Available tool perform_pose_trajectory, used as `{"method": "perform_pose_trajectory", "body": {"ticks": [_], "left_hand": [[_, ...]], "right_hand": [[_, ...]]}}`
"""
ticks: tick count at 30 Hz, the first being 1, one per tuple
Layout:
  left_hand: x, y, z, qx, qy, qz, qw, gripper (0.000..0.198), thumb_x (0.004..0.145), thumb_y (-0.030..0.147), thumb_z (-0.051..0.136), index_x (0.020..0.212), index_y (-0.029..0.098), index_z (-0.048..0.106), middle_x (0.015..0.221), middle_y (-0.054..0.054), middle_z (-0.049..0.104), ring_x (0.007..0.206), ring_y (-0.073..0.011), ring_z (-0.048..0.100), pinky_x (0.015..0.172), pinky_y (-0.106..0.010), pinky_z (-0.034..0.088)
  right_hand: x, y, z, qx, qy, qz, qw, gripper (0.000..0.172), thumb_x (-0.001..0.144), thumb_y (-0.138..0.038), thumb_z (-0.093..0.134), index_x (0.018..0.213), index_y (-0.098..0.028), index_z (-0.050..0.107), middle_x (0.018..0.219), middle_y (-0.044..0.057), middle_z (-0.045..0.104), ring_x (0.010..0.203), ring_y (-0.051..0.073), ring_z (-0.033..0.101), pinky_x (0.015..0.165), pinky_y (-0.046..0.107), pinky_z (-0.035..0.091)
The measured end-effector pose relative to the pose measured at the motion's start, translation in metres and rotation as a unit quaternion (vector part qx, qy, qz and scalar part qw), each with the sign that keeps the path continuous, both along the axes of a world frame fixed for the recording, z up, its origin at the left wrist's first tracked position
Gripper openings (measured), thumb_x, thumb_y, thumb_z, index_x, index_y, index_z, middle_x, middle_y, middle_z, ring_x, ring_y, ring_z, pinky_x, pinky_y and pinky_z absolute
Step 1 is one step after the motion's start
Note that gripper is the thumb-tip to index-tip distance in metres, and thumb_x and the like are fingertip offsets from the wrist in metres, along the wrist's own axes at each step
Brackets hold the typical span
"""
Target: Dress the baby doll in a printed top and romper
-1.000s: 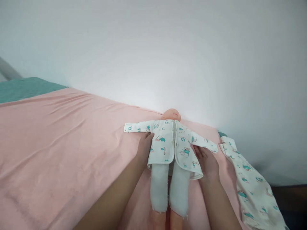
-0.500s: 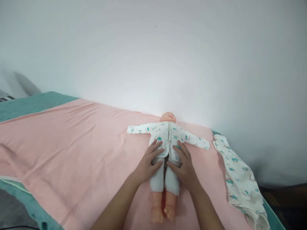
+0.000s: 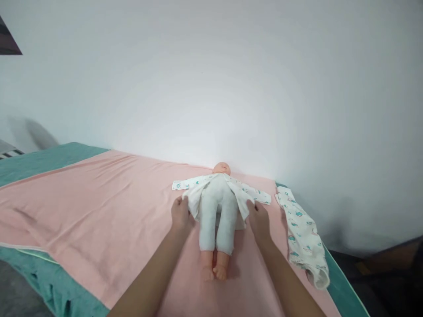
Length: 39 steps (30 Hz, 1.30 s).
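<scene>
A baby doll (image 3: pixel 218 211) lies on its back on a pink cloth (image 3: pixel 99 220), feet toward me, its soft white body and legs showing. It wears a white patterned jacket (image 3: pixel 193 182), spread open at the front, with both sleeves stretched out sideways. My left hand (image 3: pixel 181 215) is closed on the jacket's left front flap, pulled out beside the doll. On the other side, the right flap is pinched in my right hand (image 3: pixel 259 218). Patterned white trousers (image 3: pixel 302 233) lie to the right of the doll.
A pale wall (image 3: pixel 211 88) rises behind the doll. Teal fabric (image 3: pixel 56 160) shows under the pink cloth at the left and along the right edge. Dark objects (image 3: pixel 390 273) stand at the lower right, past that edge.
Both hands have moved apart from the doll's front and taken hold of the jacket flaps. The jacket has opened, uncovering the white body. The view has shifted slightly.
</scene>
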<state>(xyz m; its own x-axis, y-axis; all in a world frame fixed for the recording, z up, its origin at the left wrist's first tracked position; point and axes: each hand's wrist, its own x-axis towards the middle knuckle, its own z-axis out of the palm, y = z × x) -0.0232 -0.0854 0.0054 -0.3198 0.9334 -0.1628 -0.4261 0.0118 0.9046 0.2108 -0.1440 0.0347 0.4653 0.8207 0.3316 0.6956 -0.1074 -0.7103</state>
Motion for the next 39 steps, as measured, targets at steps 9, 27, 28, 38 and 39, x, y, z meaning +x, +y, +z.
{"method": "perform_pose_trajectory", "body": {"ticks": [9,27,28,38,39], "left_hand": [[-0.06,-0.014,0.01,-0.083,-0.048,-0.019,0.995,0.01,0.074,0.008,0.056,0.072,0.016,0.05,0.064,0.001,0.052,0.053,-0.0083,0.052,0.053,-0.022,0.048],[0.039,-0.167,0.211,0.237,0.187,-0.393,0.868,0.026,0.079,0.028,0.063,0.103,0.019,0.062,0.095,-0.006,0.068,0.092,-0.0182,0.062,0.079,-0.03,0.049],[0.045,-0.178,0.227,0.282,0.214,-0.389,0.851,0.027,0.081,0.027,0.061,0.106,0.02,0.061,0.101,-0.006,0.067,0.099,-0.0183,0.061,0.084,-0.031,0.048],[0.037,-0.197,0.274,0.526,0.586,-0.079,0.612,0.026,0.084,0.026,0.059,0.109,0.021,0.056,0.121,-0.008,0.054,0.116,-0.0265,0.043,0.097,-0.044,0.039],[0.033,-0.197,0.276,0.531,0.596,-0.06,0.599,0.021,0.084,0.027,0.06,0.104,0.02,0.057,0.12,-0.009,0.055,0.115,-0.0267,0.043,0.096,-0.043,0.039]], "right_hand": [[0.144,-0.107,0.002,-0.163,-0.269,0.063,0.947,0.04,0.077,-0.048,0.054,0.106,-0.022,0.063,0.124,0.012,0.06,0.113,0.035,0.051,0.089,0.048,0.037],[0.078,-0.091,0.171,-0.077,-0.089,0.139,0.983,0.027,0.079,-0.039,0.05,0.061,-0.021,0.042,0.058,-0.003,0.047,0.059,0.013,0.044,0.056,0.026,0.028],[0.062,-0.091,0.191,-0.052,-0.062,0.157,0.984,0.029,0.077,-0.041,0.052,0.06,-0.021,0.041,0.057,-0.004,0.044,0.058,0.012,0.041,0.055,0.025,0.027],[-0.045,-0.134,0.289,-0.028,0.217,0.385,0.896,0.057,0.075,-0.075,0.05,0.072,-0.018,0.055,0.068,0.002,0.058,0.064,0.014,0.052,0.058,0.026,0.04],[-0.049,-0.138,0.292,-0.04,0.215,0.401,0.889,0.057,0.075,-0.075,0.05,0.071,-0.018,0.055,0.067,0.001,0.057,0.063,0.014,0.051,0.057,0.026,0.04]]}}
